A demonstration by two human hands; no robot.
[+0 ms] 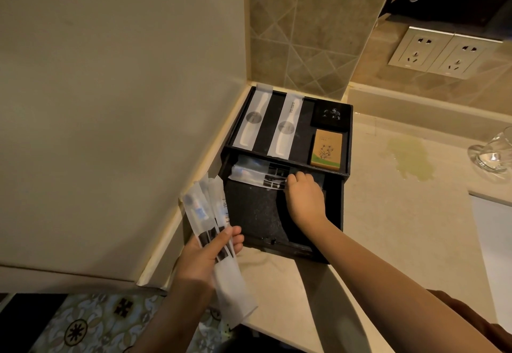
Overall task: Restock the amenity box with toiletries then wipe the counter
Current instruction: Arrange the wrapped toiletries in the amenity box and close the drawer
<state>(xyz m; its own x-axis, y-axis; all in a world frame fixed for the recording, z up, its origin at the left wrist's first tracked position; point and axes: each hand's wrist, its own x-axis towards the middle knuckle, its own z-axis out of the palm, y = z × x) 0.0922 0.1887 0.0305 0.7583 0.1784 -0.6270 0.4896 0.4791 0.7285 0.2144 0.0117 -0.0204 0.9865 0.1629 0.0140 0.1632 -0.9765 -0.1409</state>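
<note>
A black amenity box [347, 142] stands in the counter's corner against the wall. Its back section holds two wrapped white combs [253, 118], a small black packet [331, 114] and a brown soap box [327, 149]. In the front section two wrapped toothbrush packets [255, 171] lie along the back edge. My right hand [303, 199] is inside the front section, fingers pinched on the end of one of those packets. My left hand [209, 253] holds a fan of several wrapped toothbrush packets [206, 214] just left of the box.
A yellowish spill [410, 158] marks the beige counter [388, 214] right of the box. A clear glass [491, 153] sits at the right edge. Wall sockets [440, 52] are on the tiled wall behind. Patterned floor [91, 322] shows below the counter's front edge.
</note>
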